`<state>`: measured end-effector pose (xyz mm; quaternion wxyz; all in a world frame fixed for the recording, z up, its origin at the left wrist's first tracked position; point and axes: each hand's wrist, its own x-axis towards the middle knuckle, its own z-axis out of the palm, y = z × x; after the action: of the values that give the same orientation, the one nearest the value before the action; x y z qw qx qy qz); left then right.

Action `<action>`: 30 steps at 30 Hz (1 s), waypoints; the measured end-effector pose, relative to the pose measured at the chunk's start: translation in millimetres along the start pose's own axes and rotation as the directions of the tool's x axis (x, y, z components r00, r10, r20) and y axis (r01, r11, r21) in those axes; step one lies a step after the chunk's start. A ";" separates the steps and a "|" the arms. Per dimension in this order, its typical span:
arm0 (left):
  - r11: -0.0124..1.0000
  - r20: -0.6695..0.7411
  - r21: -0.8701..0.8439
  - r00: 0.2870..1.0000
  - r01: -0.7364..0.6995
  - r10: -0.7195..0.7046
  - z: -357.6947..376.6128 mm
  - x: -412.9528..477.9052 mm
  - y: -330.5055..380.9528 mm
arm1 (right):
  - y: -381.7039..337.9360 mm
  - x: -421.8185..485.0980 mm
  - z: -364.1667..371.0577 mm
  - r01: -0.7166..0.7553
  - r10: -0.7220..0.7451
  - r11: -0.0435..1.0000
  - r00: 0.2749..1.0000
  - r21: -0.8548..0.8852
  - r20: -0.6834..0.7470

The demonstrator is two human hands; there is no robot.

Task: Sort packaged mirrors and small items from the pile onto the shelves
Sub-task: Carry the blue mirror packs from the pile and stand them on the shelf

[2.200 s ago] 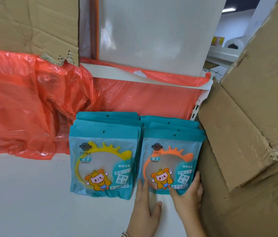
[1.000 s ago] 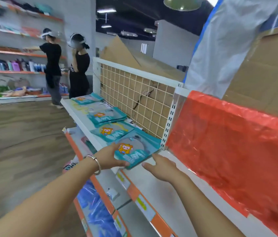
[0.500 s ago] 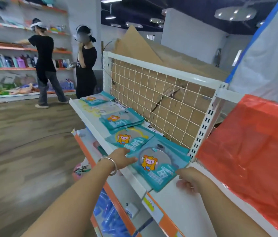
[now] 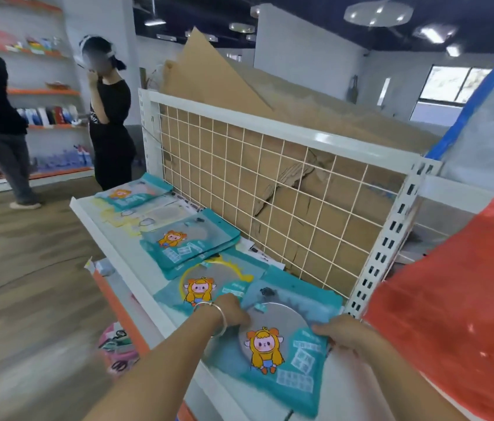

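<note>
Left hand [image 4: 231, 311] and right hand [image 4: 346, 331] curl their fingers on the mirror pack [image 4: 273, 347] — probably to set it straight on the shelf [image 4: 124, 250].

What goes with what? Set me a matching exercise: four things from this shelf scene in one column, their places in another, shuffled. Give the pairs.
Things
1. nearest mirror pack
2. bracelet
3. red plastic sheet
4. cardboard

Places
A. behind the wire grid
B. right of the perforated shelf post
C. on the wrist of the left hand
D. held at its edges by the left hand and the right hand

Pairs: 1-D, 2-C, 3-B, 4-A
</note>
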<state>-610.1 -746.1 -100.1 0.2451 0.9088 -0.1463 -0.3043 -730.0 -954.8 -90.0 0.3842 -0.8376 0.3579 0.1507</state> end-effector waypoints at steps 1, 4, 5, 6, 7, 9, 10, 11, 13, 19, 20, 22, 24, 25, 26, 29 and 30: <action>1.000 0.012 -0.014 1.000 -0.006 0.006 -2.1 3.9 0.0 | -2.6 2.8 -1.6 0.048 -0.050 0.997 0.998 -0.057 -0.027; 0.996 0.046 -0.089 0.999 0.005 -0.001 -8.3 19.3 -3.9 | -13.2 7.5 -2.9 0.154 -0.156 0.988 0.978 -0.027 -0.139; 0.991 0.066 -0.132 0.998 0.006 0.002 -11.0 23.7 -5.5 | -16.8 6.9 -2.2 0.173 -0.156 0.981 0.972 0.083 -0.176; 0.981 0.086 -0.192 0.996 0.010 0.007 -14.1 28.3 -7.2 | -20.4 6.1 -0.9 0.186 -0.144 0.958 0.970 0.219 -0.194; 0.966 0.102 -0.257 0.995 0.020 0.007 -18.1 31.3 -8.5 | -25.8 3.1 0.0 0.195 -0.130 0.919 0.970 0.343 -0.204; 0.926 0.125 -0.376 0.992 0.041 0.007 -27.0 36.1 -11.4 | -34.8 -2.4 1.4 0.204 -0.105 0.833 0.971 0.514 -0.215; 0.897 0.123 -0.441 0.992 0.031 0.026 -32.0 39.4 -13.2 | -38.9 -4.4 2.4 0.215 -0.104 0.798 0.970 0.563 -0.222; 0.863 0.112 -0.506 0.993 0.018 0.045 -37.2 41.8 -14.2 | -43.0 -6.1 3.4 0.228 -0.108 0.769 0.967 0.597 -0.230; 0.816 0.080 -0.577 0.992 -0.033 0.096 -48.3 44.9 -17.5 | -48.7 -7.7 6.8 0.255 -0.124 0.725 0.962 0.640 -0.243; 0.778 0.058 -0.607 0.966 -0.165 0.250 -71.6 51.2 -33.5 | -41.0 0.8 17.4 0.183 -0.001 0.677 0.969 0.713 -0.248; 0.775 0.047 -0.609 0.969 -0.165 0.243 -73.4 54.3 -35.7 | -35.8 2.3 18.1 0.135 0.044 0.723 0.970 0.678 -0.241; 0.816 -0.005 -0.550 0.977 -0.180 0.212 -74.5 58.8 -39.5 | -21.8 0.8 16.5 0.015 0.144 0.848 0.956 0.530 -0.257; 0.852 -0.048 -0.489 0.981 -0.185 0.185 -74.8 61.1 -44.1 | -7.4 -2.5 13.3 -0.105 0.216 0.925 0.935 0.364 -0.280; 0.860 -0.047 -0.478 0.983 -0.177 0.175 -75.1 62.8 -45.6 | -1.5 -4.4 12.0 -0.146 0.242 0.936 0.927 0.320 -0.286; 0.863 -0.040 -0.473 0.983 -0.176 0.178 -74.1 66.3 -47.7 | 3.9 -3.8 11.6 -0.184 0.277 0.931 0.918 0.314 -0.283; 0.902 -0.036 -0.386 0.980 -0.193 0.194 -75.1 70.3 -47.8 | 2.5 -2.2 14.1 -0.254 0.321 0.912 0.931 0.323 -0.176; 0.909 -0.033 -0.366 0.979 -0.201 0.203 -74.5 73.8 -49.2 | -0.4 -1.3 16.1 -0.282 0.336 0.897 0.935 0.340 -0.112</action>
<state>-500.8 -709.1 -110.1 0.4403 0.8260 -0.1808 -0.3018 -730.3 -941.9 -99.7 0.4539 -0.7065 0.5371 0.0793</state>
